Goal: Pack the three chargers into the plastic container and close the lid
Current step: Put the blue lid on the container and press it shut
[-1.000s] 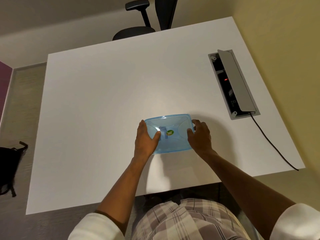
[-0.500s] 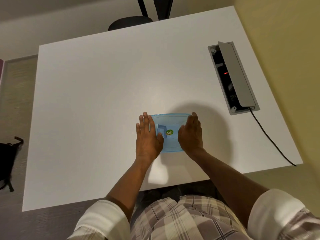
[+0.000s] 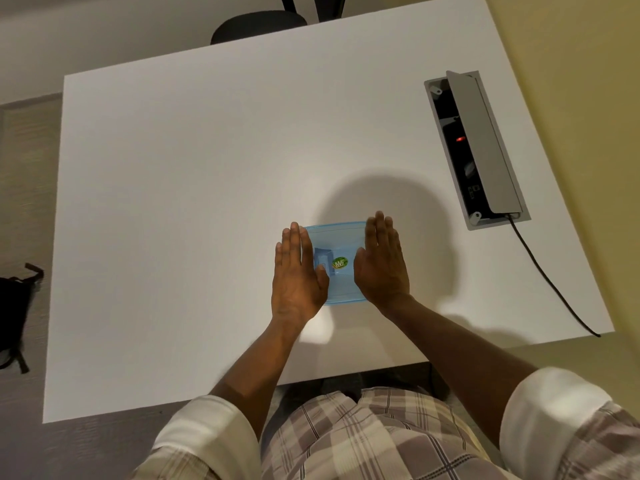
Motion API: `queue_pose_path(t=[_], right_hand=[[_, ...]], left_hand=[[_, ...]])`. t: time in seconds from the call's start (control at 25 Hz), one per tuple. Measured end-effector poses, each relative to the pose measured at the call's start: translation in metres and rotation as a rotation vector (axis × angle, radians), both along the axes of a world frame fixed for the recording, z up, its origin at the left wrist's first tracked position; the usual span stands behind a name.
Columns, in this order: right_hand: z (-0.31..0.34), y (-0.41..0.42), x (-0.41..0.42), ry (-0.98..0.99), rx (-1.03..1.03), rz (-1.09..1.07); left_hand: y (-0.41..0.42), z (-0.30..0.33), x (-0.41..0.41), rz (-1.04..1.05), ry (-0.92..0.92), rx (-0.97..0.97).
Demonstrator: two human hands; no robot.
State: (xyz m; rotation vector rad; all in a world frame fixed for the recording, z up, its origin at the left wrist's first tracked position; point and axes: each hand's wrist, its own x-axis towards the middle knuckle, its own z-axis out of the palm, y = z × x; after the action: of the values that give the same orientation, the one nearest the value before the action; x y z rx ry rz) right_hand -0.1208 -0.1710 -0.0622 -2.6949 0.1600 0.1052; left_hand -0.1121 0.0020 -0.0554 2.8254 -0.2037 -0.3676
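Fingers [image 3: 294, 242] of your left hand [image 3: 298, 275] lie straight and together, flat on the left end of the lid [image 3: 337, 244], grasping nothing; the thumb rests on the lid near a green sticker [image 3: 339, 263]. Your forearm runs back toward your rolled white sleeve [image 3: 204, 441]. Between your hands the blue container [image 3: 341, 292] sits on the white desk [image 3: 190, 185], near its front edge, lid on top; something pale shows through the lid left of the sticker, too unclear to name. Your right hand [image 3: 381, 268] mirrors the left: palm down, fingers extended and unclenched, pressing the lid's right end, wrist angled back to your right. Further right, a socket box [image 3: 476, 150] with a raised flap is sunk into the desk, a black cable [image 3: 550, 282] trailing from it.
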Motion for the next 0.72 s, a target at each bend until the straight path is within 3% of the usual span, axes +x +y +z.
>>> queue_pose_path(t=[0.24, 0.72], right_hand=[[-0.003, 0.000, 0.021, -0.015, -0.131, 0.182], [-0.009, -0.001, 0.035, -0.091, -0.120, 0.188]], left_hand=[[0.002, -0.009, 0.006, 0.048, -0.056, -0.031], [0.003, -0.014, 0.017, 0.074, -0.057, -0.085]])
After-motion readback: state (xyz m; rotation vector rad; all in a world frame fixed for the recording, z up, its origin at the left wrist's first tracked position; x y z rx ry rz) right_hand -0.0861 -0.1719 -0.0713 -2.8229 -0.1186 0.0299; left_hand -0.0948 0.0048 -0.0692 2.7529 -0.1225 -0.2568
